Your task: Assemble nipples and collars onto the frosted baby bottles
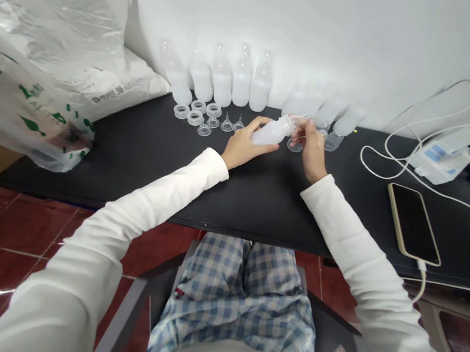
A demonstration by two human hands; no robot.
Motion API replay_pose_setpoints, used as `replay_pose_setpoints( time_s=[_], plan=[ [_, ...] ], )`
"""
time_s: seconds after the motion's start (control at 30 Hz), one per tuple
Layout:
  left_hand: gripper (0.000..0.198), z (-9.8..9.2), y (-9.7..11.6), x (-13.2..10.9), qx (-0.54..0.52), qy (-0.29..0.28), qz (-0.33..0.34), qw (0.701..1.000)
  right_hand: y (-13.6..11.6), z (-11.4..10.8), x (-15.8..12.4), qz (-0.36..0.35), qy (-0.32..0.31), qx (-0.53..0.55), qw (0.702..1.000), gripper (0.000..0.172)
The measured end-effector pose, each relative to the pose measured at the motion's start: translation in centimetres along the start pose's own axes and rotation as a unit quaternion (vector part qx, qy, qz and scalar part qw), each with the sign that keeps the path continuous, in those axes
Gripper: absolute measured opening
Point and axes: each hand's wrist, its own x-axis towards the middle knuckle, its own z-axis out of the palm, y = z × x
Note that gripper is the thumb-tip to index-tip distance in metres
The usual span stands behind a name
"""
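Note:
My left hand [244, 144] is wrapped round a translucent white baby bottle [272, 132], holding it tilted with its neck pointing right. My right hand [312, 147] pinches at the bottle's neck; the small clear part in its fingers is too small to name. Below the hands a clear ring [294, 145] lies on the black table [151, 162]. Loose clear rings [195, 116] and teats [227, 123] lie left of the hands.
Assembled bottles [241, 84] stand along the white wall, with more bottles [338, 121] leaning at the right. A big plastic bag [35, 46] fills the left. A phone [414, 223], white cables [439, 192] and a white device [446, 154] lie at the right.

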Motion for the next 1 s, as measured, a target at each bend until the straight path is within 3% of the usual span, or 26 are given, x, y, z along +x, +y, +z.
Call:
replay_pose_setpoints(
  time_s=[0.23,0.4,0.57,0.7,0.83,0.9,1.0],
  plan=[
    [0.052,0.0,0.0,0.1,0.012,0.001,0.014,1.000,0.4,0.0,-0.2,-0.011,-0.048,0.011,0.999,0.063],
    [0.053,-0.1,0.8,-0.5,0.076,0.009,0.032,0.997,0.0,0.7,-1.0,-0.060,0.044,-0.062,0.995,0.055],
    [0.053,0.0,0.5,-0.4,0.091,0.031,0.011,0.995,-0.6,0.6,-1.2,-0.067,0.051,-0.072,0.994,0.064],
    [0.052,0.0,-0.2,0.1,0.065,0.033,0.009,0.997,-0.1,0.4,-1.0,-0.073,0.070,-0.070,0.992,0.057],
    [0.055,-0.1,-0.3,0.0,0.011,-0.026,0.035,0.999,-0.5,0.3,-0.9,-0.068,0.003,-0.020,0.997,0.064],
    [0.056,-0.2,-0.1,-0.1,0.000,-0.046,0.040,0.998,-1.2,0.3,-1.0,-0.070,-0.040,0.006,0.997,0.059],
    [0.056,-0.2,0.3,-0.2,0.020,-0.043,0.032,0.998,-1.7,0.4,-1.1,-0.069,-0.043,0.002,0.997,0.055]
  ],
)
